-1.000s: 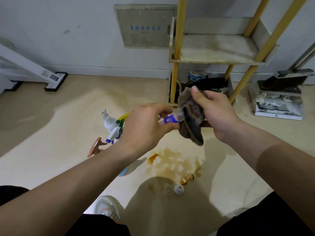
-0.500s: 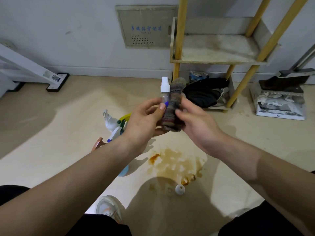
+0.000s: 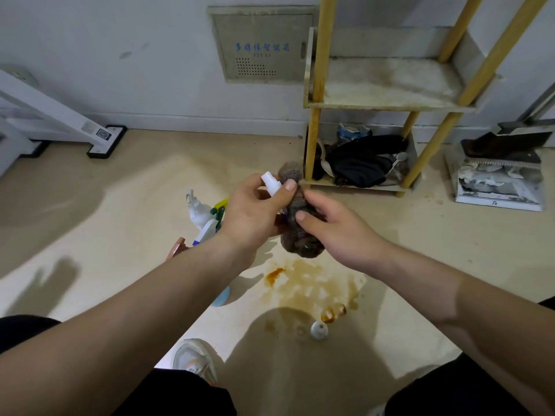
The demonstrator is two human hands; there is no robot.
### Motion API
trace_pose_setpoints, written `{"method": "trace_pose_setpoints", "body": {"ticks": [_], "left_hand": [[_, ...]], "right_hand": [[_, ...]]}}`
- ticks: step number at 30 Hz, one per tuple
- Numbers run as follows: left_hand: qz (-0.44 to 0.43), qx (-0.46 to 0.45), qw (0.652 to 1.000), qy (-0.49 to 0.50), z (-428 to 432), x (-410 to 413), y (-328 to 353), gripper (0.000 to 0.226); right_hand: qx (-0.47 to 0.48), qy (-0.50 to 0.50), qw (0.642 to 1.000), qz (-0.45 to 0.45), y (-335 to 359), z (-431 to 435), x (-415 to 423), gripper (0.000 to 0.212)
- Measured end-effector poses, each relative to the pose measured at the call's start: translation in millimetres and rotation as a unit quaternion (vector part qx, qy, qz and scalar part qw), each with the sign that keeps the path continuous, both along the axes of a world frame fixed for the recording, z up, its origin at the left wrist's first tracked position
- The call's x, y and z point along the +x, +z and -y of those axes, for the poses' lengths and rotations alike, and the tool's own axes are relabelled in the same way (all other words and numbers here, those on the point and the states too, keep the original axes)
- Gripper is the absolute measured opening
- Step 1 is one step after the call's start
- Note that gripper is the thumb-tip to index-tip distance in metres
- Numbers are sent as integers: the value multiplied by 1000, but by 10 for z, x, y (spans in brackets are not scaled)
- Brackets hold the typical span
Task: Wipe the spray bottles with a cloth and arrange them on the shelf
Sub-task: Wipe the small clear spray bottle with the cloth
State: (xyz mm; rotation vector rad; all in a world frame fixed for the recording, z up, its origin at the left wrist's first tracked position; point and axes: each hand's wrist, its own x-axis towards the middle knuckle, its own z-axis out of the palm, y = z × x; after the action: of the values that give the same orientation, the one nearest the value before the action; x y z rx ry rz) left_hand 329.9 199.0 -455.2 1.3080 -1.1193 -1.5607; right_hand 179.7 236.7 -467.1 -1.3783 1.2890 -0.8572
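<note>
Head view: our left hand (image 3: pixel 252 213) pinches the spray bottle (image 3: pixel 271 184) at its neck; we judge it light and slippery. Our right hand (image 3: pixel 336 232) clamps the soft cloth (image 3: pixel 300 244).

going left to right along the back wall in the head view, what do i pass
white stand foot → grey wall panel → shelf → dustpan

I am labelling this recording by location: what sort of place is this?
Probably an indoor utility or storage corner: a stained bare floor, a grimy yellow-framed shelf, and a metal service box set in the wall.
</note>
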Motion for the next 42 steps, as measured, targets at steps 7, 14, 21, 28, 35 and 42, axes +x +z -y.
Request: {"method": "trace_pose_setpoints", "body": {"ticks": [7, 14, 21, 28, 35, 42], "left_hand": [[-43, 43, 997, 43, -11, 150, 30, 14], [-6, -40, 998, 54, -129, 314, 24, 13], [75, -128, 987, 59, -120, 481, 14, 8], [149, -180, 971, 41, -99, 518, -85, 10], [257, -147, 953, 62, 70, 835, -418, 14], [450, -115, 885, -36, -2, 930, -799, 9]], "right_hand": [[57, 20, 998, -27, 49, 7, -33, 25], [153, -12, 987, 51, 40, 16, 64, 32], [201, -65, 976, 62, -20, 27, 80, 26], [203, -103, 971, 75, -69, 39, 135, 20], [122, -102, 985, -67, -50, 109, 145, 16], [129, -5, 955, -268, -165, 178, 174, 25]]}}
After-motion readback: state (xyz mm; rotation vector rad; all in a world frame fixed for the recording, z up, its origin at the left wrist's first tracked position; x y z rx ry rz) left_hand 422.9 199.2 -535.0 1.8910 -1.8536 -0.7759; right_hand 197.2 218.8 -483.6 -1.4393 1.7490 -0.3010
